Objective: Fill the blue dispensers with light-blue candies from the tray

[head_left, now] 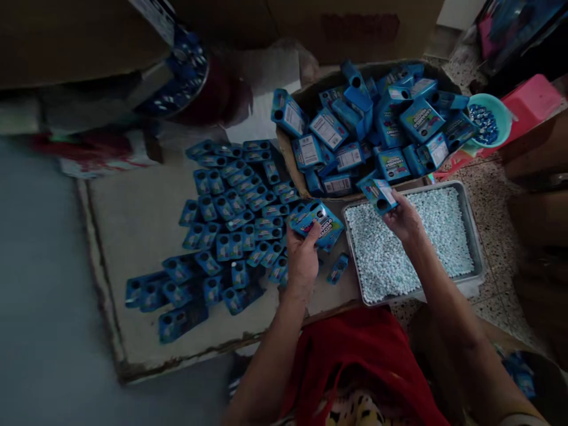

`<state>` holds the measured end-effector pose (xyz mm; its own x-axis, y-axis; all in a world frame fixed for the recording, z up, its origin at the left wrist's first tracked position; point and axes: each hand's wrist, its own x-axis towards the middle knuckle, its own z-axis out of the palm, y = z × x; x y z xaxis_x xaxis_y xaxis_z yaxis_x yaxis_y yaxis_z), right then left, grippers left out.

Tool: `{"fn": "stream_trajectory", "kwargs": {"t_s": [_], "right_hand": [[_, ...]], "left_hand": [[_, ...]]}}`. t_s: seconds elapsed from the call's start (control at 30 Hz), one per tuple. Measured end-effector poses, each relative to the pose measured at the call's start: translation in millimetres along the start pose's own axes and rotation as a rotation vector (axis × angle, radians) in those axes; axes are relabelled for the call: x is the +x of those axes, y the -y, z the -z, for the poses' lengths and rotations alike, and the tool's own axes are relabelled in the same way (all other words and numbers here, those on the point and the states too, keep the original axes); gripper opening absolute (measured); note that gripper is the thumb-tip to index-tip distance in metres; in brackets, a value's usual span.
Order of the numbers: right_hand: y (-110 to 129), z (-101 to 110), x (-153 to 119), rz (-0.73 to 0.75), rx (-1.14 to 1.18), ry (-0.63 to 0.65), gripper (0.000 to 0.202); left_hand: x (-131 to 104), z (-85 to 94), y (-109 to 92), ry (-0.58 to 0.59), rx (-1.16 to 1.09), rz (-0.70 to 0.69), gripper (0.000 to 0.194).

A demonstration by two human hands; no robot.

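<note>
My left hand [303, 254] is closed on blue printed boxes [326, 228], its thumb across their face, above the right part of the worktable. More than one box seems to be in that grip. A single blue box [378, 195] is pinched in my right hand [403, 218], over the upper left edge of a tray [478, 254] of small pale blue pellets [403, 248]. Behind both hands, a large carton [290, 163] is heaped with similar boxes. Left of my left hand, many small blue boxes [235, 242] stand in rows, round holes in their tops.
The worktable [133, 225] has a rough front edge. A turquoise bowl [503, 118] of shiny blue pieces sits at the right, beside a pink container [535, 100]. A dark red tub [210, 89] with blue wrapped pieces is at the back left. One small box [338, 268] lies near the tray.
</note>
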<state>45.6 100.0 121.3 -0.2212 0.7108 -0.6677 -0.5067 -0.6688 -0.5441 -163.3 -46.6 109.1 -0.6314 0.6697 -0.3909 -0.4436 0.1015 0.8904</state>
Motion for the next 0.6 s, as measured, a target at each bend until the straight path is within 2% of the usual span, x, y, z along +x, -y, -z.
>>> {"fn": "stream_trajectory", "kwargs": {"t_s": [0.1, 0.17, 0.27, 0.37, 0.43, 0.47, 0.53, 0.6], "right_hand": [[-7, 31, -24, -0.212, 0.148, -0.085, 0.016], [-13, 50, -38, -0.298, 0.19, -0.113, 0.014], [-18, 74, -58, -0.333, 0.232, -0.102, 0.013], [-21, 94, -76, -0.292, 0.208, -0.027, 0.028], [-23, 102, -87, -0.203, 0.138, 0.02, 0.033], [-24, 105, -92, -0.112, 0.09, 0.03, 0.033], [-25, 109, -98, 0.185, -0.08, 0.003, 0.034], [-24, 113, -99, 0.573, -0.398, -0.038, 0.037]], "left_hand": [[-19, -21.1, 3, 0.061, 0.021, -0.035, 0.055], [-29, -33.5, 7, 0.072, 0.024, -0.052, 0.056], [-41, -48.6, 18, 0.072, 0.017, -0.049, 0.058], [-53, -61.6, 31, 0.046, 0.015, -0.043, 0.059], [-62, -70.5, 40, 0.017, 0.012, -0.031, 0.059], [-66, -75.1, 43, -0.002, 0.006, -0.022, 0.059], [-76, -83.6, 50, -0.029, -0.009, 0.013, 0.06], [-85, -90.1, 56, -0.032, -0.021, 0.082, 0.061]]}}
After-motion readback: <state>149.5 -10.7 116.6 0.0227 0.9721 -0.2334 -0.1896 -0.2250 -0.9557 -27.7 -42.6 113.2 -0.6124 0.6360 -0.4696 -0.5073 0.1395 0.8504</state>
